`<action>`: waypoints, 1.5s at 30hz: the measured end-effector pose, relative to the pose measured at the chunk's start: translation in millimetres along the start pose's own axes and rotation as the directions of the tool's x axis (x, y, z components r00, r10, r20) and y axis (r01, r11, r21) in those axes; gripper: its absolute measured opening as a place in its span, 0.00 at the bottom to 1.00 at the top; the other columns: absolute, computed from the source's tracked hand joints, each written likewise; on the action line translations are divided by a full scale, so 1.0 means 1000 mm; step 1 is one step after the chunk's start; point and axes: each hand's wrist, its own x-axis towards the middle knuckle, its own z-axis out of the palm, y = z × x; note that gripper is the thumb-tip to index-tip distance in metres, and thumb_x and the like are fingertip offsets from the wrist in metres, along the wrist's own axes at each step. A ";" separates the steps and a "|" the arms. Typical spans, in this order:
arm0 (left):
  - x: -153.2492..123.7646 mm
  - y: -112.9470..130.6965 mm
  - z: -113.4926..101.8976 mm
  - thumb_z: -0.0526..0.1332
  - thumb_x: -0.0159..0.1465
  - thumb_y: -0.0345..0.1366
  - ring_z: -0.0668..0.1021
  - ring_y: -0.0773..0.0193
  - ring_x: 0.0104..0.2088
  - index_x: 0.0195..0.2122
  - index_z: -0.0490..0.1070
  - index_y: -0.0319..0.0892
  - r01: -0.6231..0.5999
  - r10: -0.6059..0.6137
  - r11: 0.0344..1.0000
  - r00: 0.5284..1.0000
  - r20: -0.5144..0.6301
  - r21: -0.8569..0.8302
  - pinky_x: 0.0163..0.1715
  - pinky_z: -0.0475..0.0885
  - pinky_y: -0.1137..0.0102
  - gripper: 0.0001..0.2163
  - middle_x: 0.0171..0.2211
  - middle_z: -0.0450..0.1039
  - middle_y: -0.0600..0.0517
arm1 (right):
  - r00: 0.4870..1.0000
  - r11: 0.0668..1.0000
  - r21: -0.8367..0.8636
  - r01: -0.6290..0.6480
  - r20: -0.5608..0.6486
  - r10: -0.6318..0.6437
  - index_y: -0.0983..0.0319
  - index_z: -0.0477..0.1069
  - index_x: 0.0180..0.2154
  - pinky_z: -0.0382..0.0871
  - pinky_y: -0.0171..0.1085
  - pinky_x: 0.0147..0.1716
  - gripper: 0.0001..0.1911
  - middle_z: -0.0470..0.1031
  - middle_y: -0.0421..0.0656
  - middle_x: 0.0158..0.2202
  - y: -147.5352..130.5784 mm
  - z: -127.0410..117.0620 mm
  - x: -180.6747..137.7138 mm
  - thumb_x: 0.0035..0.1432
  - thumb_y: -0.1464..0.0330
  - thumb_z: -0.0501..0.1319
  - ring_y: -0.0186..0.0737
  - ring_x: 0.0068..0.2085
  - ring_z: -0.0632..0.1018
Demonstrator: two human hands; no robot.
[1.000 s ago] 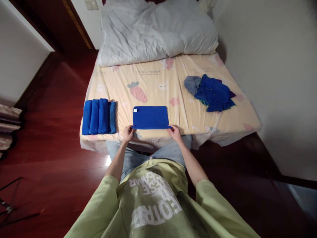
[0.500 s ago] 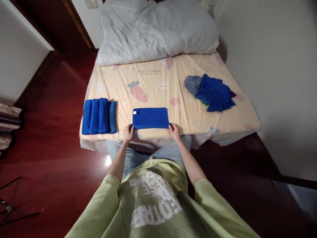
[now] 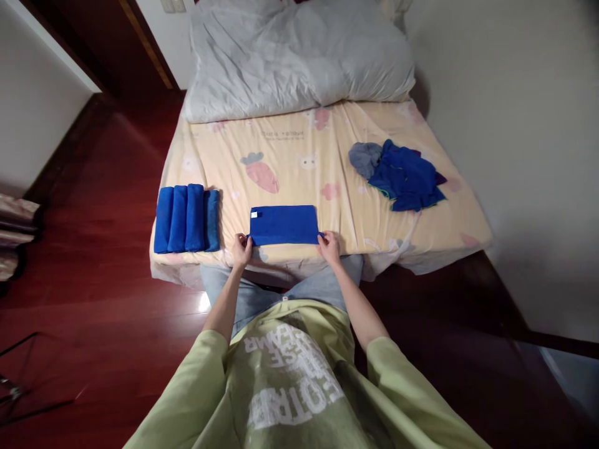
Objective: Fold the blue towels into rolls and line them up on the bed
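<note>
A blue towel (image 3: 284,223) lies folded into a flat rectangle at the front of the bed, a small white label at its far left corner. My left hand (image 3: 241,251) pinches its near left corner. At the near right corner, my right hand (image 3: 330,247) has the towel between thumb and fingers. The strip along the near edge is turned up a little. To the left, several rolled blue towels (image 3: 179,218) lie side by side, the rightmost one darker and thinner.
A crumpled pile of blue clothes (image 3: 406,176) with a grey bundle (image 3: 365,159) lies at the right of the bed (image 3: 299,143). A bulky grey-white quilt (image 3: 299,56) covers the far end. A wall (image 3: 510,137) runs along the right.
Hardly anything differs. The towel's far edge sits slightly nearer to me, and both hands keep their pinch on the near corners.
</note>
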 end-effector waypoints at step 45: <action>0.000 0.006 -0.012 0.58 0.67 0.31 0.74 0.47 0.55 0.47 0.80 0.47 -0.334 0.291 0.917 0.934 0.209 0.217 0.62 0.66 0.49 0.12 0.53 0.79 0.43 | 0.852 0.792 -0.342 0.506 0.338 -0.399 0.57 0.78 0.60 0.65 0.54 0.61 0.26 0.79 0.46 0.61 -0.025 -0.023 -0.009 0.62 0.72 0.58 0.53 0.59 0.74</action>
